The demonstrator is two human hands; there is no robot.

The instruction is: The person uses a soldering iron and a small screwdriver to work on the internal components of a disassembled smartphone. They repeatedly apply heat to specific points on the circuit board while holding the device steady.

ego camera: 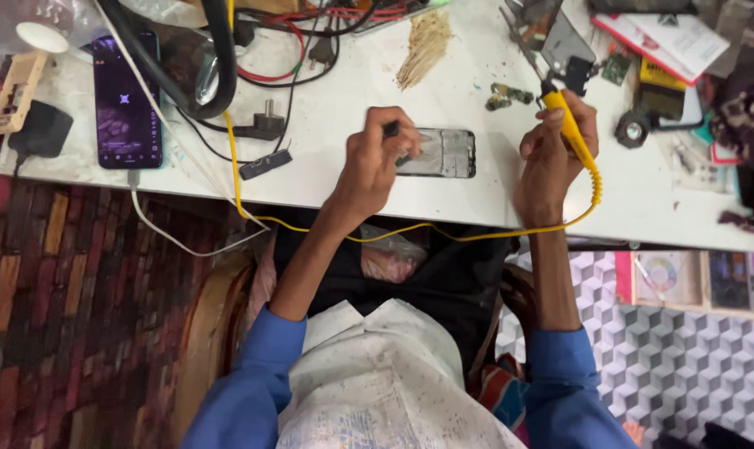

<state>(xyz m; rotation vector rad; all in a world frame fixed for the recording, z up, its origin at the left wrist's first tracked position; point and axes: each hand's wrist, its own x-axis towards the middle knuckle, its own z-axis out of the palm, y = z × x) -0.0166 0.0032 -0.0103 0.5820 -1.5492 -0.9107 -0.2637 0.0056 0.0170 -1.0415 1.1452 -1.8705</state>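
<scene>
Down near your lap, both blue sleeves reach forward over the table [477,199] edge. Your left hand [377,158] bends at the wrist, fingers pinched on a small dark tool against the opened phone [443,153]. Your right hand [551,154] grips the yellow soldering iron [570,125], tip pointing far, just right of the phone.

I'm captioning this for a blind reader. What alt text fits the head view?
Seen from above, a person's left hand presses on an opened phone on a white table, while the right hand holds a yellow corded tool. A second, lit phone lies far left.
</scene>
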